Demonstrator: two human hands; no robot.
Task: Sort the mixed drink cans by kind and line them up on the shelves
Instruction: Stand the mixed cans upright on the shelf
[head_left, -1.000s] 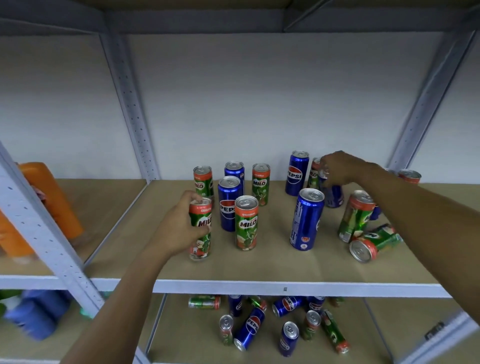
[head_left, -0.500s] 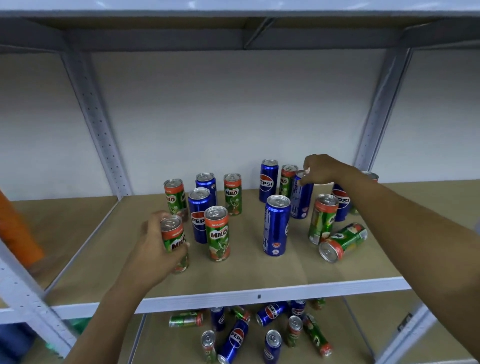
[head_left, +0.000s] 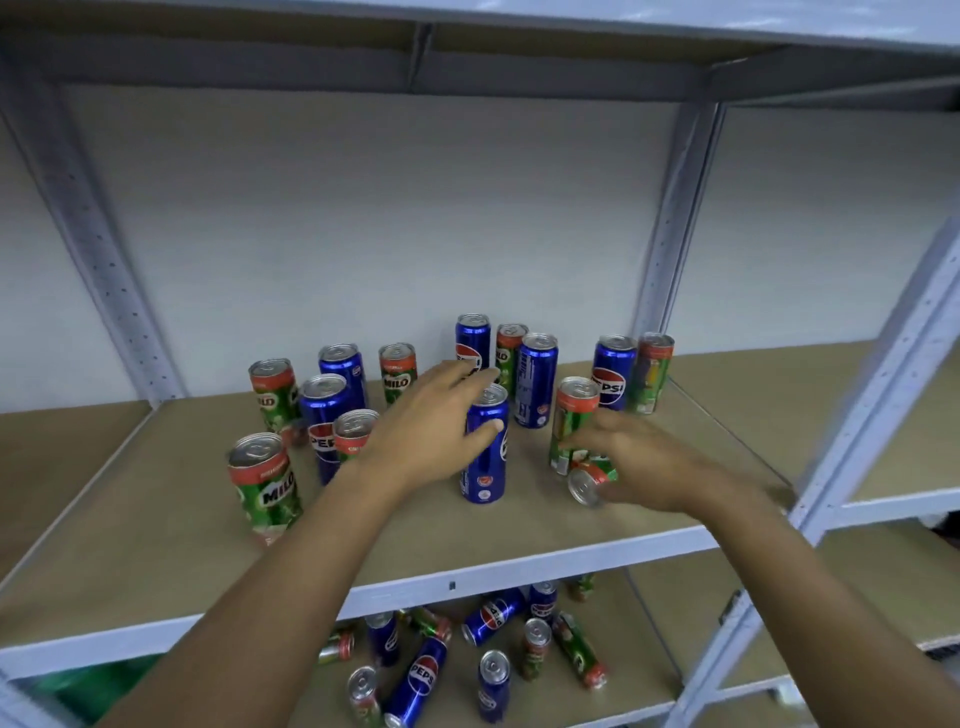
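Green-and-red Milo cans and blue Pepsi cans stand mixed on the middle shelf (head_left: 156, 519). My left hand (head_left: 421, 426) reaches round a tall blue Pepsi can (head_left: 485, 467) near the shelf's middle, thumb on its front and fingers behind its top. My right hand (head_left: 644, 462) lies over a Milo can on its side (head_left: 586, 486), fingers curled round its body, right beside an upright Milo can (head_left: 569, 415). Another Milo can (head_left: 265, 483) stands alone at the front left.
More Pepsi cans (head_left: 537, 379) and Milo cans (head_left: 397, 371) stand toward the back wall. Several cans lie scattered on the lower shelf (head_left: 431, 670). Perforated grey uprights (head_left: 670, 249) frame the bay; a front post (head_left: 883, 405) stands right.
My left hand let go of the front-left Milo can and moved right to the blue Pepsi can. My right hand left the back cans and came forward onto the lying Milo can.
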